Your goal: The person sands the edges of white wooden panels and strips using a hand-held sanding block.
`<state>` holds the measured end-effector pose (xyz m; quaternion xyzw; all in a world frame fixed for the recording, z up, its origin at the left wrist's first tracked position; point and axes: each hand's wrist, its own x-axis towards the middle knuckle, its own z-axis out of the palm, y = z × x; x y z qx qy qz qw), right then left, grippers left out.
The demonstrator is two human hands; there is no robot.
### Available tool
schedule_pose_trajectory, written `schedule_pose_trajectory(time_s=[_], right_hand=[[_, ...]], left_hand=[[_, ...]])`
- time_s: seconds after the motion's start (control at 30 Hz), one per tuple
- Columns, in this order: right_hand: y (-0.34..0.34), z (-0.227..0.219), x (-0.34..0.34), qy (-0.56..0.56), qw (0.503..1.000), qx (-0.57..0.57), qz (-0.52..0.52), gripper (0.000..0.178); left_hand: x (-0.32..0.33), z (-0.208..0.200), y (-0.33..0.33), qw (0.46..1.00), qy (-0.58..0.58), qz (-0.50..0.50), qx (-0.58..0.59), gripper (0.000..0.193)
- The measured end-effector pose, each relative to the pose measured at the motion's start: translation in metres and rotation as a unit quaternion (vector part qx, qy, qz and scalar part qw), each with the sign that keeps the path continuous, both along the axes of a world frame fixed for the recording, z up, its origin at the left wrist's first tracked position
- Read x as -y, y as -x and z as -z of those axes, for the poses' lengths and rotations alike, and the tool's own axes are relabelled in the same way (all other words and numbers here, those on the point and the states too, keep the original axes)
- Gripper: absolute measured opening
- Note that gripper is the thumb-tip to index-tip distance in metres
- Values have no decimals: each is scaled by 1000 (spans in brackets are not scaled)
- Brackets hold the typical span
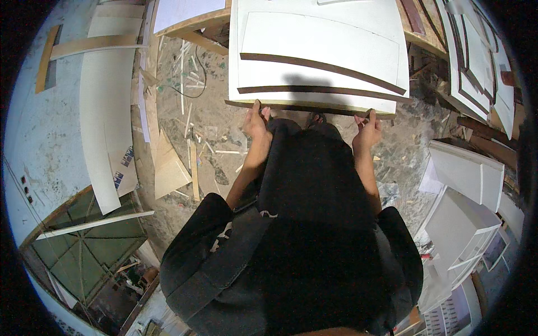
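Observation:
A long thin wooden strip (310,108), dark with a paler yellowish face, lies across my front along the near edge of a white board (319,39). My left hand (258,122) pinches it near its left end, thumb and fingers closed. Toward its right end, my right hand (367,133) grips the same strip. Two dark brown strips rest on the board: a straight one (302,89) close to my hands and a slightly curved one (322,67) farther back. A thin curved line is drawn on the board's white face. My shadow falls across the board's near part.
Offcuts (190,148) and debris litter the floor at left, near a thin cable. A long pale panel (103,112) leans by the blue wall at far left. White panels with dark strips (476,67) stand at right, above white cabinet-like boxes (457,218). A wooden bench (193,25) is behind.

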<state>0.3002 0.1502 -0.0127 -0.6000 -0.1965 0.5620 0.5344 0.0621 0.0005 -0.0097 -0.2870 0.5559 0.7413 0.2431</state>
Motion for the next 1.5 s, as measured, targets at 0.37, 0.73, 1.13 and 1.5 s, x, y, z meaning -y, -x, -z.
schedule_pose_trajectory(time_s=[0.37, 0.73, 1.13, 1.5], right_hand=[[-10, 22, -7, 52, 996, 65, 15, 21], [-6, 17, -14, 61, 996, 3, 70, 19], [-7, 23, -12, 27, 996, -48, 75, 17], [-6, 24, -18, 41, 992, -84, 83, 19]], left_hand=[[-3, -13, 4, 996, -9, 49, -76, 18], [-2, -3, 12, 992, 98, 49, -66, 31], [-1, 8, 21, 993, 98, 55, -30, 33], [0, 5, 22, 997, 62, 42, -4, 23]])
